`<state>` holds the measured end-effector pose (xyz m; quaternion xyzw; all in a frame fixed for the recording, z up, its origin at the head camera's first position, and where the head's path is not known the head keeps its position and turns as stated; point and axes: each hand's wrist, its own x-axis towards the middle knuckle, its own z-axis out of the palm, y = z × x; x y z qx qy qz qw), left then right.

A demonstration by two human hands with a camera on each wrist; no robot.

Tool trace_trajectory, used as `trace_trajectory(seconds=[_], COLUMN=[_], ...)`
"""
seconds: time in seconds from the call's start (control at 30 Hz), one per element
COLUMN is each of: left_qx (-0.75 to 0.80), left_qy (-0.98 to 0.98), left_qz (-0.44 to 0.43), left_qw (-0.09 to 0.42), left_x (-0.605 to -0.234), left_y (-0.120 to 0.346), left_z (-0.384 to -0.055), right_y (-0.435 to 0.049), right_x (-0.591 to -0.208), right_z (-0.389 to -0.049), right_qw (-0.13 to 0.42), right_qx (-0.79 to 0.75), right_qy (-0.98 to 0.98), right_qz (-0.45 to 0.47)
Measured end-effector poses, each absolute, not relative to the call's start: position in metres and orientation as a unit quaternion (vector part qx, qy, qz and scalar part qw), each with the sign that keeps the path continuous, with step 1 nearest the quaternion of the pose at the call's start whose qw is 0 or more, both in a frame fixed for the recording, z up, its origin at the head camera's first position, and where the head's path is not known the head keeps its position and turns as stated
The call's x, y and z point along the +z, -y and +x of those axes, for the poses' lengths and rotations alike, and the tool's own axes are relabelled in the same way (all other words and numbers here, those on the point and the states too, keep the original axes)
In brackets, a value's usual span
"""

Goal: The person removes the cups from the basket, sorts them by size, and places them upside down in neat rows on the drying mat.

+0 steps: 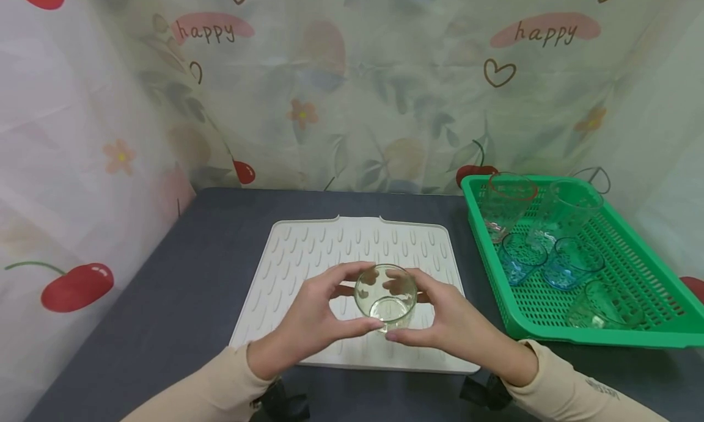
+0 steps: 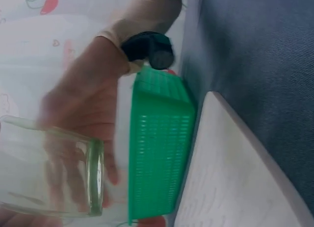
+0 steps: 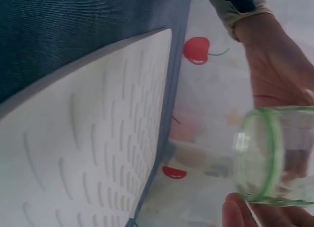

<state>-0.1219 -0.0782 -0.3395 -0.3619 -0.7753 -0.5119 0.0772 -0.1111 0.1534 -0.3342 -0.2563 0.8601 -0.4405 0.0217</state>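
Observation:
A clear, green-tinted drinking glass (image 1: 392, 311) is held upright between both hands, above the white ridged mat (image 1: 308, 342). My left hand (image 1: 310, 309) grips it from the left, thumb at the front and fingers around the back. On the opposite side my right hand (image 1: 462, 318) grips it the same way, the two thumbs nearly meeting at the front. In the left wrist view the glass (image 2: 29, 168) shows its thick base, close above the mat's level. The right wrist view shows that green base ring (image 3: 267, 158) too, with fingertips beside it.
To the right stands a green perforated basket (image 1: 492, 281). It holds a red-rimmed glass (image 1: 508, 205), a taller clear glass (image 1: 569, 211), two blue glasses (image 1: 522, 260) and a greenish glass (image 1: 605, 306) on its side. A dark cloth (image 1: 165, 300) covers the table; printed curtains (image 1: 352, 104) enclose it.

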Motion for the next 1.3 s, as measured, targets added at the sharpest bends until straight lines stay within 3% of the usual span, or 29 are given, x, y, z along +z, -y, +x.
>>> trace_trajectory(seconds=[0.4, 0.83, 1.3], left_qx=[-0.537, -0.615, -0.592], left_qy=[0.754, 0.700, 0.731], left_qz=[-0.367, -0.363, -0.338], left_qw=[0.090, 0.023, -0.035], left_x=[-0.329, -0.333, -0.337], left_y=[0.083, 0.087, 0.101], left_z=[-0.119, -0.119, -0.123], right_y=[-0.155, -0.163, -0.170], right_x=[-0.338, -0.338, -0.332], right_z=[-0.111, -0.112, -0.113], right_qw=[0.045, 0.003, -0.035], right_qx=[-0.441, -0.452, -0.458], right_qy=[-0.857, -0.851, -0.850], right_qz=[-0.261, -0.267, -0.259])
